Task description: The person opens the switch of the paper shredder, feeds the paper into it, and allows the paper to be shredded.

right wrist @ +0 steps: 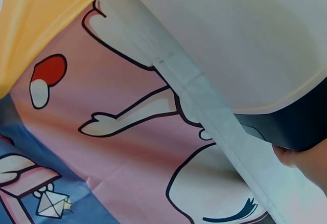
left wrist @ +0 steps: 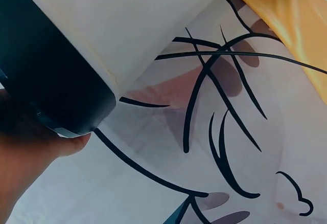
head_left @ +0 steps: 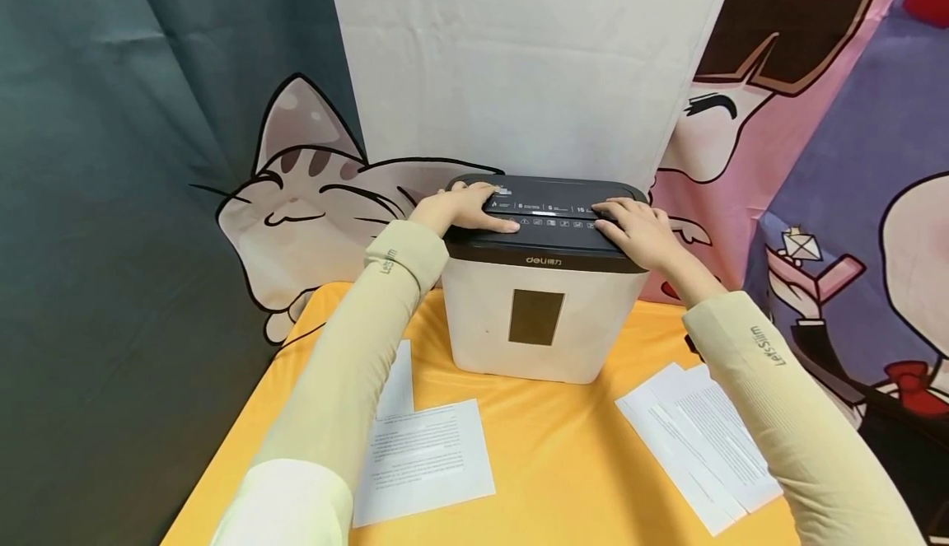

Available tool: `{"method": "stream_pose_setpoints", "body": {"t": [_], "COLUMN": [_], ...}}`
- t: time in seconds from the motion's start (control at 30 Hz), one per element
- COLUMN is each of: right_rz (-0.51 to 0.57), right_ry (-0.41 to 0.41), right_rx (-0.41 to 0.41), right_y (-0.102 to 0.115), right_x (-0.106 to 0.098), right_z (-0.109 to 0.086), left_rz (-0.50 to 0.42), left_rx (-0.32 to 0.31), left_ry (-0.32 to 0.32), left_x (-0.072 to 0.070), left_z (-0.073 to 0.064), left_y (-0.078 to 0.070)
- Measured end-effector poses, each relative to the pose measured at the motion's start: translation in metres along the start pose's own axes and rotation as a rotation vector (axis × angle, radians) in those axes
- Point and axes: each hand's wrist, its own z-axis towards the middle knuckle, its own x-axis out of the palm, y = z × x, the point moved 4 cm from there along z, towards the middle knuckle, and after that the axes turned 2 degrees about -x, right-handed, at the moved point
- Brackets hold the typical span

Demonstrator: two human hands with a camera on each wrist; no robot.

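Observation:
A paper shredder (head_left: 544,315) with a white bin, a small dark window and a black top marked "deli" stands upright between both hands. My left hand (head_left: 460,207) rests on the left end of the black top (head_left: 552,237), thumb stretched along it. On the right end lies my right hand (head_left: 638,231), its fingers pointing inward over the printed icons. In the left wrist view the left hand (left wrist: 38,152) shows at the end of the dark top, partly in shadow. Part of the right hand (right wrist: 304,162) touches the top's edge in the right wrist view.
Printed sheets of paper (head_left: 430,459) lie on the yellow tablecloth (head_left: 556,464) at the left, partly under the left sleeve. More printed sheets (head_left: 689,439) overlap at the right. Close behind the shredder hangs a cartoon-printed cloth (head_left: 519,60).

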Motion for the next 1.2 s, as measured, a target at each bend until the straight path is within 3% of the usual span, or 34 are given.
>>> {"method": "stream_pose_setpoints", "body": {"t": [0.47,0.77,1.03,1.2], "right_rz": [0.019,0.077,0.132,0.1], "right_ry": [0.004,-0.052,-0.141,-0.146], "right_rx": [0.007,0.013,0.023,0.062], "right_y": [0.001,-0.001,0.002,0.007], "right_x": [-0.003,0.001,-0.001,-0.002], "right_z": [-0.002,-0.001,-0.003,-0.007], "left_rz": [-0.016,-0.115,-0.142,-0.002], "left_rx": [0.031,0.02,0.069,0.127], "left_ry": [-0.016,-0.088,-0.26,-0.4], "left_x": [-0.001,0.013,0.018,0.022], "left_z": [0.0,0.01,-0.005,-0.013], "left_y": [-0.003,0.011,0.006,-0.001]}}
